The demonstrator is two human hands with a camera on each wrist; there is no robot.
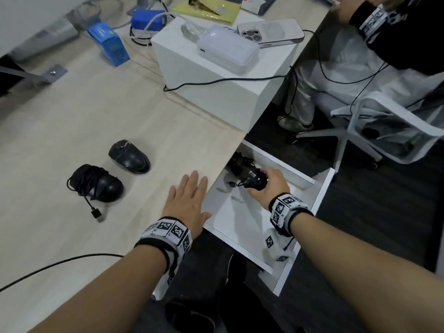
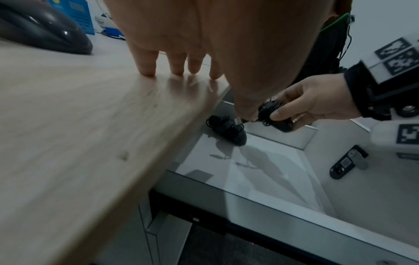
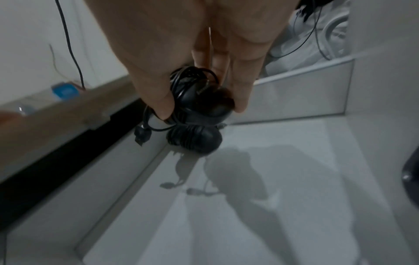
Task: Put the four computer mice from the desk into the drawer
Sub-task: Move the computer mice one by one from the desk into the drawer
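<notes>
With the left hand [image 1: 186, 200] flat on the desk [image 1: 72, 116], the right hand [image 1: 269, 188] pinches a cord-wrapped mouse [image 3: 199, 102] over the open drawer [image 1: 322, 195]; best lowered beside the mouse already inside [image 2: 229, 130], loose plug clear.

Your pale wood desk [image 1: 72, 111] is carrying two black mice near its front edge: one wrapped in its own cable [image 1: 96, 182], the plug trailing toward you, and a bare one [image 1: 129, 156] sitting just beside it, farther back. Your left hand [image 1: 186, 200] is resting flat on the desk at the edge above the drawer. Farther back a white box [image 1: 211, 75] is standing on the desk, bearing a white case [image 1: 227, 50] and a phone [image 1: 270, 31], with a blue carton [image 1: 108, 43] and a yellow packet [image 1: 206, 8] lying behind it. A black cable [image 1: 60, 263] is running across the near corner.
</notes>
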